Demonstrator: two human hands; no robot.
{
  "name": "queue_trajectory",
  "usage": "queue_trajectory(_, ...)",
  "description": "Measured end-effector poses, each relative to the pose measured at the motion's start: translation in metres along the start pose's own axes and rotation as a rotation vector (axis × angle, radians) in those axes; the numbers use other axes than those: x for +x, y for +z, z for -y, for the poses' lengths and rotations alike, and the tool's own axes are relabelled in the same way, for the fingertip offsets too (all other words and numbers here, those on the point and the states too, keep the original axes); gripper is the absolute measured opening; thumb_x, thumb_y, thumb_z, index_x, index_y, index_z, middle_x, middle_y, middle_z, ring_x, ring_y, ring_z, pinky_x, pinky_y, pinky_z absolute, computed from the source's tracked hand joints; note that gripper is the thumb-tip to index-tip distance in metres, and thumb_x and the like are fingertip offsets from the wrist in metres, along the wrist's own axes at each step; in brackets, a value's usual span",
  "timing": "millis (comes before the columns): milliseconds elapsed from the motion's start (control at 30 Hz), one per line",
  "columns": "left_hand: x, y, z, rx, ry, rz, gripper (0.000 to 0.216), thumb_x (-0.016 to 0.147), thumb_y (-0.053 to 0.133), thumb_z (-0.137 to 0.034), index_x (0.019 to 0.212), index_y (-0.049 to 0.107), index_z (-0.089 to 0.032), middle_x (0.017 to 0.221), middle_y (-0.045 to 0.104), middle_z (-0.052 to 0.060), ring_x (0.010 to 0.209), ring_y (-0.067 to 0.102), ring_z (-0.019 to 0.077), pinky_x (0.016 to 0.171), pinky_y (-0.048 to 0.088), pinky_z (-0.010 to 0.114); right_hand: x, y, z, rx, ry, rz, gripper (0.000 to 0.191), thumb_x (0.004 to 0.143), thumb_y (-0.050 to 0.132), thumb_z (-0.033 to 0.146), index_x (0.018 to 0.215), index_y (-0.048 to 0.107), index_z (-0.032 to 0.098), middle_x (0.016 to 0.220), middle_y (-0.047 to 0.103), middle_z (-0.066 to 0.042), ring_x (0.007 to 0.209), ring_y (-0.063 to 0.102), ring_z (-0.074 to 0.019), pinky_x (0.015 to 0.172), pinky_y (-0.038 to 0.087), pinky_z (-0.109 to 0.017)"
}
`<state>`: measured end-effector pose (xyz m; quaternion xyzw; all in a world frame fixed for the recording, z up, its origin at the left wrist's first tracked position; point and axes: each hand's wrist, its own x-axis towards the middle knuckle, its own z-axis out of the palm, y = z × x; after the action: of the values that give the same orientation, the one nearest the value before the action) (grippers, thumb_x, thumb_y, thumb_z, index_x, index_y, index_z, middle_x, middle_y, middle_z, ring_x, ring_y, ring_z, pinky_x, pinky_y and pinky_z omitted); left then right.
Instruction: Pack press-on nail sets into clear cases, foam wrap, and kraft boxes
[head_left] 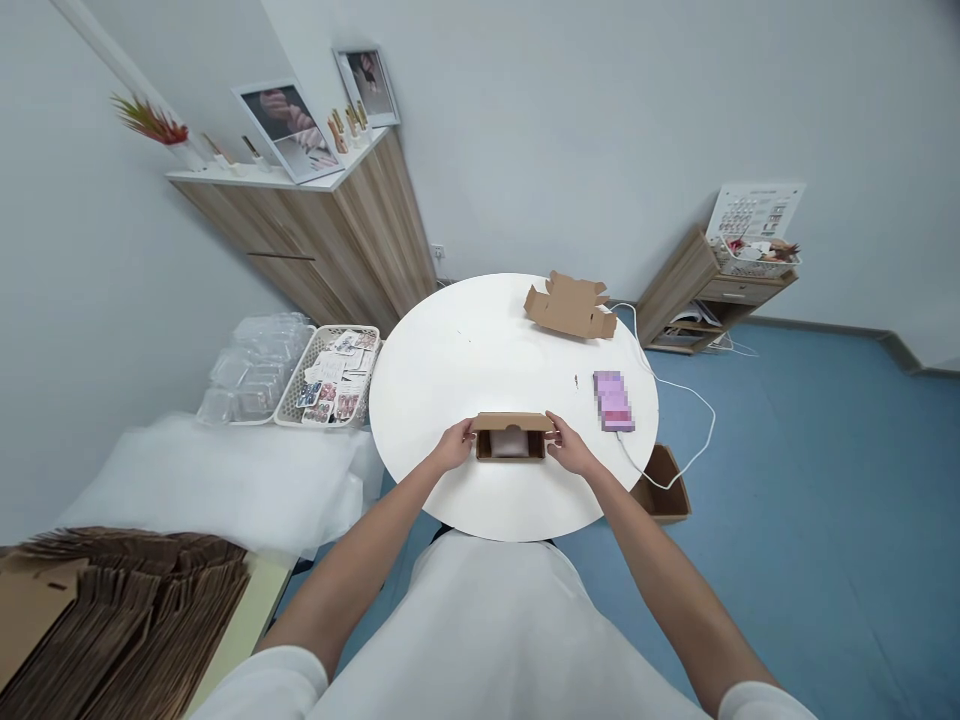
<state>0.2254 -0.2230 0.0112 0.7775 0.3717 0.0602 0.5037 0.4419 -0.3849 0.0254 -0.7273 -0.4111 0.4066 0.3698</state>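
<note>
A small brown cardboard box [511, 432] stands on the round white table [465, 360] near its front edge, its open side facing me and something pale inside. My left hand [454, 445] grips the box's left end with curled fingers. My right hand [568, 445] grips the right end the same way, fingers on the lid flap. Farther back on the table lies an unfolded cardboard box blank [570, 305].
A purple phone [613, 400] on a white cable lies at the table's right. A white basket of cards [330, 376] and clear plastic trays [255, 370] sit to the left. A stack of flat cardboard [112, 610] lies at lower left, and a brown box [664, 485] on the floor.
</note>
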Motion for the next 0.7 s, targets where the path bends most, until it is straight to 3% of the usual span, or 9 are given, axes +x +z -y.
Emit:
queue_trajectory(100, -0.004, -0.005, 0.003, 0.003, 0.000, -0.010, 0.043, 0.070, 0.036, -0.008, 0.108, 0.054, -0.020, 0.111, 0.056, 0.005, 0.099, 0.053, 0.0162, 0.088, 0.038, 0.031, -0.008, -0.002, -0.010, -0.053, -0.052, 0.011, 0.068, 0.065, 0.042, 0.006, 0.129, 0.030, 0.027, 0.117, 0.051, -0.004, 0.104, 0.049, -0.0155, 0.090, 0.037, -0.035)
queue_trajectory(167, -0.007, -0.009, 0.001, -0.083, -0.102, -0.017, 0.037, 0.076, 0.034, -0.016, 0.107, 0.053, -0.019, 0.113, 0.055, 0.006, 0.098, 0.054, 0.0163, 0.086, 0.040, 0.031, -0.013, -0.004, -0.013, -0.018, -0.035, 0.010, 0.057, 0.068, 0.039, 0.008, 0.122, 0.041, 0.026, 0.118, 0.051, -0.004, 0.104, 0.050, -0.0158, 0.090, 0.036, -0.035)
queue_trajectory(267, -0.009, -0.013, -0.009, -0.275, -0.308, 0.004, 0.040, 0.083, 0.029, -0.038, 0.111, 0.048, -0.019, 0.112, 0.056, 0.009, 0.091, 0.058, 0.0169, 0.073, 0.045, 0.029, -0.016, -0.007, -0.007, 0.155, 0.095, -0.054, 0.041, 0.078, 0.035, 0.021, 0.116, 0.047, 0.024, 0.113, 0.054, -0.006, 0.096, 0.055, -0.0167, 0.082, 0.041, -0.034)
queue_trajectory(367, -0.009, -0.010, -0.020, -0.336, -0.394, 0.055, 0.047, 0.078, 0.033, -0.055, 0.106, 0.050, -0.021, 0.109, 0.058, 0.008, 0.086, 0.060, 0.0182, 0.066, 0.045, 0.028, -0.014, -0.004, 0.004, 0.257, 0.203, -0.062, 0.039, 0.082, 0.031, 0.037, 0.115, 0.047, 0.022, 0.104, 0.059, -0.006, 0.086, 0.059, -0.0162, 0.072, 0.044, -0.030)
queue_trajectory(567, -0.013, 0.014, -0.015, -0.108, -0.336, -0.066, 0.050, 0.070, 0.051, -0.047, 0.109, 0.047, -0.017, 0.100, 0.059, 0.010, 0.083, 0.059, 0.0183, 0.068, 0.043, 0.027, -0.014, 0.016, -0.001, 0.051, 0.295, -0.079, 0.048, 0.071, 0.053, 0.040, 0.112, 0.045, 0.017, 0.077, 0.060, -0.002, 0.070, 0.059, -0.0148, 0.062, 0.042, -0.025)
queue_trajectory(700, -0.021, 0.029, -0.003, 0.194, -0.283, -0.174, 0.052, 0.071, 0.052, -0.044, 0.113, 0.043, -0.016, 0.106, 0.055, 0.011, 0.095, 0.054, 0.0211, 0.075, 0.041, 0.029, -0.019, 0.029, -0.019, -0.166, 0.319, -0.163, 0.048, 0.070, 0.053, 0.038, 0.112, 0.044, 0.018, 0.077, 0.059, -0.002, 0.074, 0.057, -0.0163, 0.064, 0.041, -0.026)
